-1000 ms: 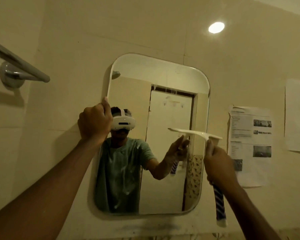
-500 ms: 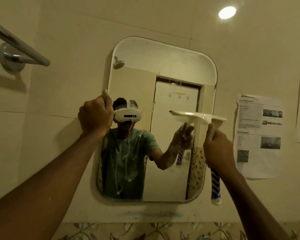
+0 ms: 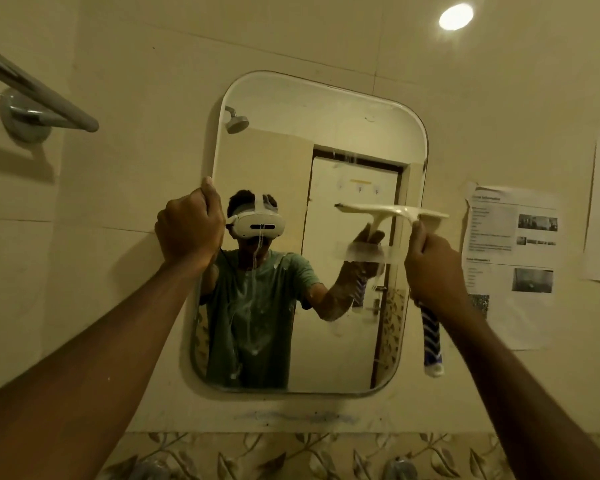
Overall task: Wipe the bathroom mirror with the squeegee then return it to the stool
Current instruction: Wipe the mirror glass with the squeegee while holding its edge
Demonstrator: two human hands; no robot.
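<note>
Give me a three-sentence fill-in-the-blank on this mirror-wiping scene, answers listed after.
The right hand grips the cream plastic squeegee by its blue-and-white striped ____.
The left hand holds the ____ edge of the rounded rectangular wall mirror.
A printed white paper sheet hangs on the wall to the mirror's ____.
Missing words: handle; left; right.

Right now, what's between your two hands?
Head view: streaked mirror glass, plus the squeegee blade above the right hand. The left hand grips the mirror's edge.
</note>
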